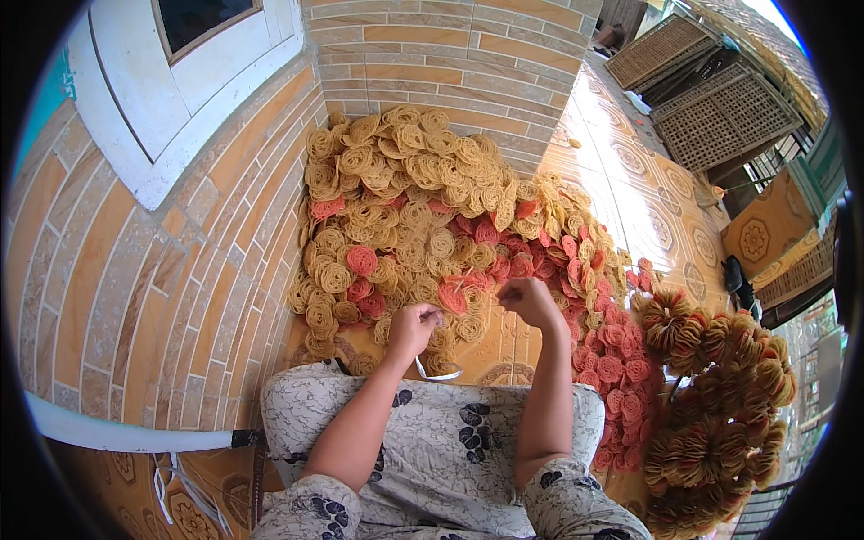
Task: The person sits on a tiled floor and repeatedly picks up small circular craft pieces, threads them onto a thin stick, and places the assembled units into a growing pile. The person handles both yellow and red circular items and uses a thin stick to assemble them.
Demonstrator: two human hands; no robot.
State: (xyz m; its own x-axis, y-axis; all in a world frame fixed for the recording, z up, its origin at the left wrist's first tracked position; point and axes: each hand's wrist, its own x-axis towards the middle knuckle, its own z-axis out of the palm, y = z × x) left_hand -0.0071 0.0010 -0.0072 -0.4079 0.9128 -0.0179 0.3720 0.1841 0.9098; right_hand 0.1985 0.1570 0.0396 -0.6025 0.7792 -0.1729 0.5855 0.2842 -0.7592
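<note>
Floor [661, 180] of patterned orange tiles lies before you, and sunlight brightens it toward the far right. Brick-patterned walls [432, 54] meet in a corner, with a white door [216, 90] at the left. There the tan rosettes [396, 171] are heaped. One coral rosette [453, 299] is between your hands; the fingers of your left hand [414, 331] and right hand [533, 302] are closed, but I cannot tell what they pinch.
</note>
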